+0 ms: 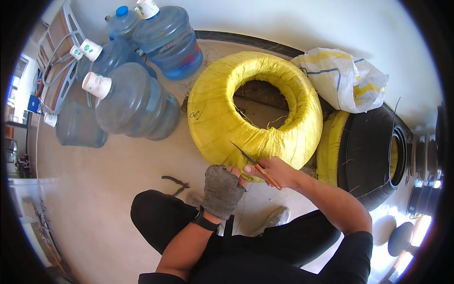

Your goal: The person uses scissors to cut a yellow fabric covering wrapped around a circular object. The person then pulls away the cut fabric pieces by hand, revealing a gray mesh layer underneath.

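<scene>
A large ring wrapped in yellow woven sheeting [213,113], shaped like a tyre, lies on the floor in front of me. At its near edge is my left hand [223,189], in a grey fingerless glove with the bare fingertips curled closed. What they pinch, if anything, is hidden. My right hand [278,171], bare, grips a thin tool with an orange handle [268,177] and a dark pointed blade. The blade slants up and left over the yellow sheeting; whether it touches is unclear. A fine strand hangs below my hands.
Several large blue water bottles [137,102] stand at left, some with paper cups over their necks. A dark pliers-like tool [176,182] lies by my left knee. At right are a white woven sack [331,78] and a black tyre [371,151] beside more yellow wrapping.
</scene>
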A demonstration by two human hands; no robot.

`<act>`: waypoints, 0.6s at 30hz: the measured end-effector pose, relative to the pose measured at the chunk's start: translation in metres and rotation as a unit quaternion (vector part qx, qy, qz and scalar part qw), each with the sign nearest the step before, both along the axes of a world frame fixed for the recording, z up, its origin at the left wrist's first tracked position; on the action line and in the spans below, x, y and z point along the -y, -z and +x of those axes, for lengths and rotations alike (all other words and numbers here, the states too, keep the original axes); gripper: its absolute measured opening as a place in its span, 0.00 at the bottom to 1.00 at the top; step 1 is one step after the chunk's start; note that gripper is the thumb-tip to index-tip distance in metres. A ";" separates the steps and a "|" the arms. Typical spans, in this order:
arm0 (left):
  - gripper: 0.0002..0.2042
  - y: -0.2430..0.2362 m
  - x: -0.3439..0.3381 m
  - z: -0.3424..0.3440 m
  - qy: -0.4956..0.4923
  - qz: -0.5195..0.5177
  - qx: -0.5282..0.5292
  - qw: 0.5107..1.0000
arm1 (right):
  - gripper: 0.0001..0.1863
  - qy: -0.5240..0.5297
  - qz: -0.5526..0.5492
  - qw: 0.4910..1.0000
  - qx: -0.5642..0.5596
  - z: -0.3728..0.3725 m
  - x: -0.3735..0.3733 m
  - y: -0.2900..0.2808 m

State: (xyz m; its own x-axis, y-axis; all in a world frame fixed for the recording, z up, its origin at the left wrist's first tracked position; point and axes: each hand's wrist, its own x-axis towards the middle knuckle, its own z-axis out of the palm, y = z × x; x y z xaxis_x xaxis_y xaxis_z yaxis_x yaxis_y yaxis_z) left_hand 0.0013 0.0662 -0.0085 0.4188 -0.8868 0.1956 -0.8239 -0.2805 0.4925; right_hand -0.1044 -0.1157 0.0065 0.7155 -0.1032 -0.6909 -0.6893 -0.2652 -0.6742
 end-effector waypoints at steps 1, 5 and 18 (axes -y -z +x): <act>0.09 -0.001 -0.001 0.001 0.001 0.006 0.008 1.000 | 0.44 -0.002 -0.015 1.000 0.013 0.005 -0.003 0.005; 0.10 -0.002 -0.014 0.005 -0.003 0.033 -0.032 0.999 | 0.43 0.015 -0.025 0.999 0.013 0.007 -0.007 -0.004; 0.11 0.015 0.015 0.038 -0.029 0.174 0.078 0.981 | 0.48 0.040 0.081 0.994 -0.063 -0.010 -0.007 -0.020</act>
